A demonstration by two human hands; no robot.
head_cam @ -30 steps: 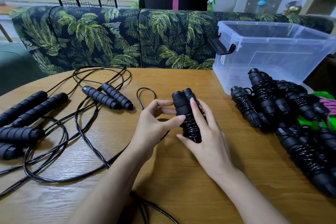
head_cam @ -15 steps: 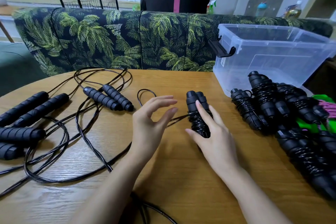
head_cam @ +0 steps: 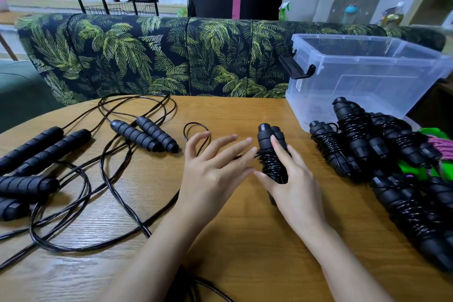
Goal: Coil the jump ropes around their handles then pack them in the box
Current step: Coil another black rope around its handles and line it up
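Here, my right hand curls thumb and fingers round the partly coiled jump rope, its two handles side by side near the middle of the desk. My left hand hovers just beside it, fingers spread and holding nothing. Finished bundles lie heaped along the desk's right edge before the clear box at the far right corner, and loose ropes sprawl toward the left edge.
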